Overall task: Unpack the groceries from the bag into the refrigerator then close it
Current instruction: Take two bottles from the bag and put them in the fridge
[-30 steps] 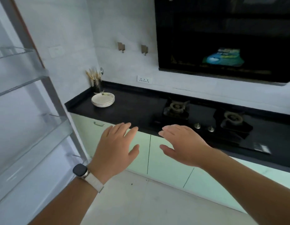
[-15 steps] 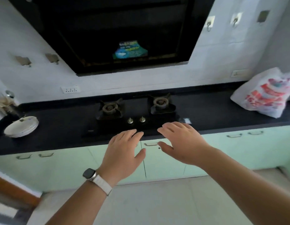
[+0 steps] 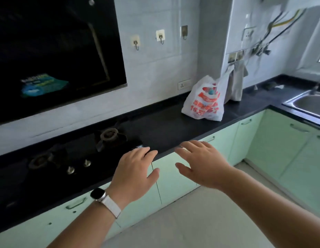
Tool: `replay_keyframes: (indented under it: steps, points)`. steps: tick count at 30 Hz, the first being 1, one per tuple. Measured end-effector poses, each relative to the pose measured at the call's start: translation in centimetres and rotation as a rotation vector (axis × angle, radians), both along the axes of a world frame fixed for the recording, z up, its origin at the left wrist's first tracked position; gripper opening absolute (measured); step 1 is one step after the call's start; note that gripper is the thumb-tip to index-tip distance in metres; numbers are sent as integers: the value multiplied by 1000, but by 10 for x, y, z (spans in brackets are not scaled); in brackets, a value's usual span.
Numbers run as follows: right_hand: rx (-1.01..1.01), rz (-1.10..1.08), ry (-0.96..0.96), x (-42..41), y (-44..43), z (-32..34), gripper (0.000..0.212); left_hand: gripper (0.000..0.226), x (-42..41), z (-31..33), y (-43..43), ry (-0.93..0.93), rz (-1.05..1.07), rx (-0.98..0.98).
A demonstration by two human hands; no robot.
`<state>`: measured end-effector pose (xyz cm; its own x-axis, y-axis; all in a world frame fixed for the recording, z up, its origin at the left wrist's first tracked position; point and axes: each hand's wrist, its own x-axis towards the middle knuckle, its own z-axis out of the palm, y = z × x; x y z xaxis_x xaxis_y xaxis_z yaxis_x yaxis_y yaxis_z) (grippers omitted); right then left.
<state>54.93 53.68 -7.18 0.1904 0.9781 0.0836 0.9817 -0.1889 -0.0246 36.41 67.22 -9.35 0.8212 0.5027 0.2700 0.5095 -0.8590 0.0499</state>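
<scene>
The black surface is running from 9 o'clock toward 3 o'clock, carrying a two-burner gas hob at 9 o'clock and meeting a steel sink at 3 o'clock. The white plastic grocery bag, printed in red, is sitting on this surface at 1 o'clock, slumping against the wall corner beside a hanging grey cloth. The refrigerator is lying outside the view. The left hand, wearing a wristwatch, and the right hand are hovering palm-down near centre, well apart from the bag; each grip is spread and holding nothing. The bag is probably soft, thin and slippery, sagging around its contents, so taking hold at the gathered handles on top is likely safest, perhaps with one palm supporting the base.
</scene>
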Motion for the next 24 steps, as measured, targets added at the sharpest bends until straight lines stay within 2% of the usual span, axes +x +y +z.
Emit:
replay_keyframes:
  steps: [11, 17, 24]
  points:
    - [-59, -226, 2, 105, -14, -19, 55, 50, 137, -26, 30, -55, -236, -19]
    - [-96, -305, -19, 166, 22, -21, 54, 51, 214, -43, 78, -77, -296, -75]
    - [-82, -383, -39, 244, 90, -6, 58, 54, 305, -30, 159, -103, -344, -80]
